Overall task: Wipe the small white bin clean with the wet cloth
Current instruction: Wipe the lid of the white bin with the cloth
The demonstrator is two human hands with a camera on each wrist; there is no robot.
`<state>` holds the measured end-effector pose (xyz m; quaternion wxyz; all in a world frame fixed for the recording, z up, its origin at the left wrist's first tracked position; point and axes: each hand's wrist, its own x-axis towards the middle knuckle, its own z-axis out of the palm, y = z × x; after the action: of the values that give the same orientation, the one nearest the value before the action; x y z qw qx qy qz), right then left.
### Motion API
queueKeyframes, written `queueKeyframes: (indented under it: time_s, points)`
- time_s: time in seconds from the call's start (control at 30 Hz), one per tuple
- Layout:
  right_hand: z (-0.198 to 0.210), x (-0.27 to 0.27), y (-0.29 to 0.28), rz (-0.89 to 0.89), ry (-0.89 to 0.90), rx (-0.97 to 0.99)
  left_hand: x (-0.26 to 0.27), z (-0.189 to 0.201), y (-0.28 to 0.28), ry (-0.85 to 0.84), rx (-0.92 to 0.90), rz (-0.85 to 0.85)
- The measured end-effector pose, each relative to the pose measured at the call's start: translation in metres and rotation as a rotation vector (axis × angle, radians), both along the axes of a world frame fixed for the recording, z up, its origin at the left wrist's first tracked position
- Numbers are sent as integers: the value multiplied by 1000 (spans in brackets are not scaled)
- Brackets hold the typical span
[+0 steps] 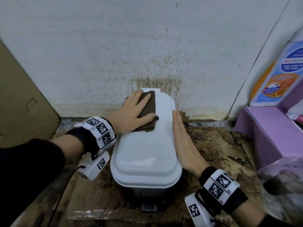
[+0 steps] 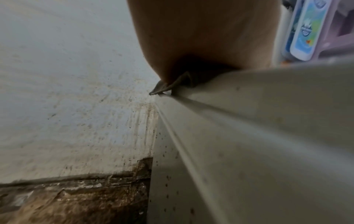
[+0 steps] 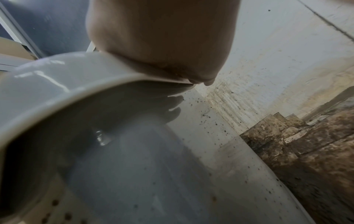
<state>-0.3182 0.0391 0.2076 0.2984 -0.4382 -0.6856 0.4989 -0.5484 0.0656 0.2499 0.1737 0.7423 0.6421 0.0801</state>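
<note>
Bin [image 1: 146, 154]: small and white with its lid closed, standing on a stained floor [image 1: 218, 145] against a spattered wall [image 1: 98, 46]; dark specks dot its side in both wrist views.
Cloth [image 1: 147, 108]: brown and folded, lying on the lid toward 11 o'clock, near the hinge end.
Left hand [image 1: 132, 112]: flat on the cloth with fingers straight and spread, pressing it onto the lid, not gripping.
Right hand [image 1: 183, 141]: fingers straight and together, laid along the lid's 3 o'clock edge, holding nothing.
Bottle [image 1: 278, 68]: at 2 o'clock, upright on a purple box [image 1: 262, 136].
Cardboard [image 1: 21, 104]: at 9 o'clock, against the wall.
</note>
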Motion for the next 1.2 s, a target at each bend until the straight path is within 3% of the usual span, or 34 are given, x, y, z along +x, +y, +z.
queueKeyframes:
  time_s: [0.3, 0.8, 0.97, 1.2]
  points:
    - [0, 1, -1, 28, -3, 11, 10, -5, -31, -26, 73, 16]
    - [2, 2, -5, 35, 36, -5, 35, -14, -145, -72, 135, -5]
    - [0, 2, -5, 30, 58, -16, 30, -9, -133, -43, 73, -28]
    - [-1, 0, -2, 24, 58, -24, 6, 0, -55, -45, -47, -49]
